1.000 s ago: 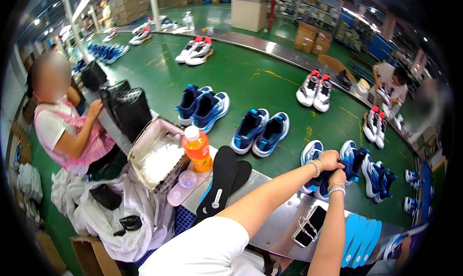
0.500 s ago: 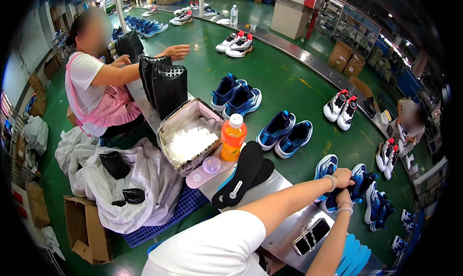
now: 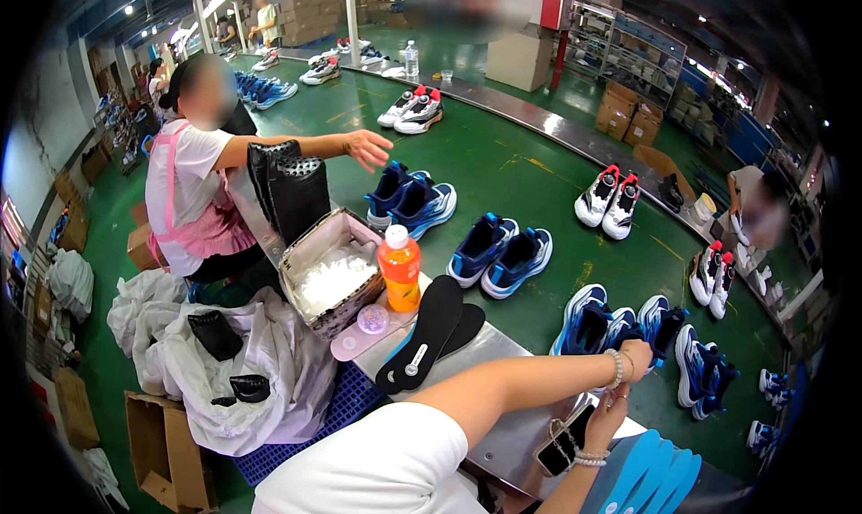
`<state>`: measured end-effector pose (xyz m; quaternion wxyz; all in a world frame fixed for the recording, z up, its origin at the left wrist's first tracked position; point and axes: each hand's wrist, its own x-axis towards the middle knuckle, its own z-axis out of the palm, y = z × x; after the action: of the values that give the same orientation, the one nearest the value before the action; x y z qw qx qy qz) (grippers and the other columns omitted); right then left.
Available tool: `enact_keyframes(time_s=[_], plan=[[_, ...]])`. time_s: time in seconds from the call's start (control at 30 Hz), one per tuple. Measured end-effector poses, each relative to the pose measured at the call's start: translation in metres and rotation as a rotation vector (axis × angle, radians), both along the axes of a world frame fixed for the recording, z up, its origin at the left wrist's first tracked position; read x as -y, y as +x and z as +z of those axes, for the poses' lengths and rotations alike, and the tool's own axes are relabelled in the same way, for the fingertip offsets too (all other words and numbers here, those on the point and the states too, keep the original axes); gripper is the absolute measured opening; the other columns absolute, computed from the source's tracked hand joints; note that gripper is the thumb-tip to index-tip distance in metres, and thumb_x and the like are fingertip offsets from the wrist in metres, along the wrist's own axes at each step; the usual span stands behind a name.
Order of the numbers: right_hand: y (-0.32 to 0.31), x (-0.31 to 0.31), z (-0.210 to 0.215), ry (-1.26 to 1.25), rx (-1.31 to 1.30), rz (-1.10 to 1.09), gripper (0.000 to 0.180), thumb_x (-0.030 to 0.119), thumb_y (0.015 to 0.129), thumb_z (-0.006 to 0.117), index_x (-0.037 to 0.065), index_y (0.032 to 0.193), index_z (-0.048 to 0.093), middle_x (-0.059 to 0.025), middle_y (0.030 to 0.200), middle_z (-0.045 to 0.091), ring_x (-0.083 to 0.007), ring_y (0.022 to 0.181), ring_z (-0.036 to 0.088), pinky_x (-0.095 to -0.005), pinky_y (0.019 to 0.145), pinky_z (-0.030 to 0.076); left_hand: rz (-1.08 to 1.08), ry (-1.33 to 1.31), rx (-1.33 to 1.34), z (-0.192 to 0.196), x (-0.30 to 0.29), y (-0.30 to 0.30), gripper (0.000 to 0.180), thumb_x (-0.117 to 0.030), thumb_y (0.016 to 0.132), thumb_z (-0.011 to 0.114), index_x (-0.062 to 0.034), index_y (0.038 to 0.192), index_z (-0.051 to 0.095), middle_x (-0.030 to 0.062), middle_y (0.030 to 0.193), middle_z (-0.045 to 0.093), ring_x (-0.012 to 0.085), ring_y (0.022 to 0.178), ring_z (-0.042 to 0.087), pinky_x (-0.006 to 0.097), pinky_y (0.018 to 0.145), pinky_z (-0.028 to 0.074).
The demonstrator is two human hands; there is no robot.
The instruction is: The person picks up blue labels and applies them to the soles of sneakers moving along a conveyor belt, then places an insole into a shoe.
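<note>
My left hand is closed with the fingers curled down, at the near end of a blue sneaker on the green work surface. What it grips, if anything, is hidden. Just below it, my right hand has its fingers drawn together close to the left hand; whatever they pinch is too small to make out. Blue sneakers also stand on both sides, one at the left and one at the right. By my right forearm lie a phone with a beaded strap and a fan of light-blue insoles.
Black insoles, an orange drink bottle and a box of white pieces line the metal ledge to the left. A co-worker in a pink apron reaches across. More sneakers stand across the green surface.
Both hands have drawn back toward me from the sneaker, the right one lower, beside the phone. The co-worker's arm reaches farther right. The whole view has shifted slightly.
</note>
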<state>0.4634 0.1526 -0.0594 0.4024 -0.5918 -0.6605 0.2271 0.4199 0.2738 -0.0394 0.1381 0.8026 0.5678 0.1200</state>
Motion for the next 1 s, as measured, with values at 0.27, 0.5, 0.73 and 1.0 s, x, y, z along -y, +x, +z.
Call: enact_keyframes(time_s=[0.27, 0.5, 0.73, 1.0], plan=[[-0.001, -0.002, 0.006, -0.058, 0.018, 0.015, 0.028, 0.002, 0.075, 0.046, 0.002, 0.103, 0.046, -0.0158, 0.085, 0.058, -0.0278, 0.075, 0.057, -0.0361, 0.065, 0.044, -0.044, -0.209, 0.0, -0.05, -0.024, -0.016, 0.022, -0.018, 0.067, 0.058, -0.0057, 0.084, 0.066, 0.0156, 0.088, 0.062, 0.0296, 0.083, 0.06, 0.036, 0.073, 0.047], [-0.002, 0.002, 0.004, -0.041, 0.092, -0.027, 0.025, 0.012, 0.078, 0.049, 0.005, 0.102, 0.05, -0.0153, 0.081, 0.061, -0.0313, 0.074, 0.058, -0.0378, 0.063, 0.044, -0.175, -0.026, -0.112, -0.042, -0.011, -0.026, 0.023, -0.013, 0.072, 0.05, -0.0008, 0.087, 0.064, 0.0196, 0.092, 0.06, 0.0309, 0.087, 0.058, 0.038, 0.079, 0.045], [0.054, 0.079, 0.062, -0.07, 0.027, -0.351, 0.027, 0.018, 0.077, 0.055, 0.003, 0.1, 0.052, -0.0083, 0.077, 0.061, -0.0239, 0.06, 0.058, -0.0345, 0.054, 0.043, -0.772, -0.281, -0.497, -0.012, -0.016, -0.079, 0.016, -0.006, 0.056, 0.051, 0.0013, 0.065, 0.062, 0.0194, 0.068, 0.06, 0.0307, 0.06, 0.058, 0.04, 0.054, 0.046], [0.116, 0.128, 0.051, -0.246, 0.61, -0.459, 0.055, 0.031, 0.069, 0.063, 0.006, 0.114, 0.044, -0.016, 0.093, 0.054, -0.031, 0.067, 0.059, -0.0394, 0.059, 0.047, -0.998, -0.414, -0.508, -0.053, -0.073, -0.065, 0.019, -0.01, 0.065, 0.047, -0.0009, 0.071, 0.063, 0.0112, 0.064, 0.055, 0.0209, 0.059, 0.051, 0.035, 0.057, 0.042]])
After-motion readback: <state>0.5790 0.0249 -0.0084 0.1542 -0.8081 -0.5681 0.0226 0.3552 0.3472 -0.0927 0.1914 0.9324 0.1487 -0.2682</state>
